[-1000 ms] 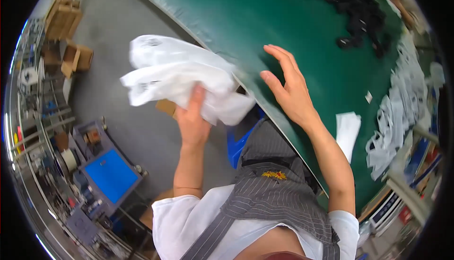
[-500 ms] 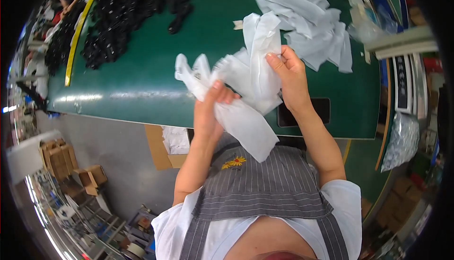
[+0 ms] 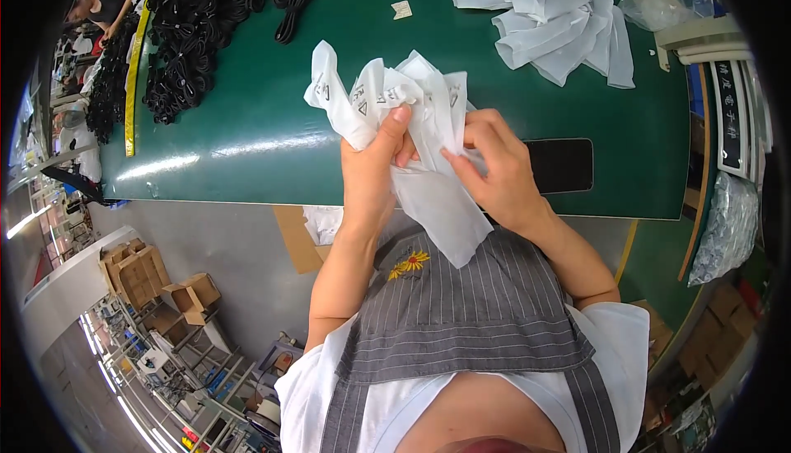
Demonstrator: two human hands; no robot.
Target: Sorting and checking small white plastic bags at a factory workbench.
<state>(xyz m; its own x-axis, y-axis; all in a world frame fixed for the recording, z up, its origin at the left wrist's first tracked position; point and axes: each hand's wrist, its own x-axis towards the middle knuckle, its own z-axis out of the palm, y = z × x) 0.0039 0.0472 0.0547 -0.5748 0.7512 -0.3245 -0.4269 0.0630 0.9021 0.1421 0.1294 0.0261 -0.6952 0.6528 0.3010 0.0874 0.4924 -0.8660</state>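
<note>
A loose bunch of thin white plastic bags [image 3: 437,197] with small dark print hangs between my hands over the table's near edge. My left hand [image 3: 375,156] is closed round the bunch, its thumb pressed on top. My right hand [image 3: 498,164] pinches the right edge of the bags between thumb and fingers. Their upper ends fan out above my left hand, and the lower end droops over my striped apron. Farther off at the right, a pile of similar white bags [image 3: 568,32] lies on the green table [image 3: 247,140].
Coiled black cables [image 3: 198,32] are heaped at the far left beside a yellow strip [image 3: 136,82]. A dark phone [image 3: 560,164] lies right of my right hand. An open cardboard box [image 3: 301,243] sits below the table edge. Another person [image 3: 115,0] is at the far left.
My right hand has brought its bags down and in against those in my left hand, so the two bunches now overlap. The whole view has shifted slightly.
</note>
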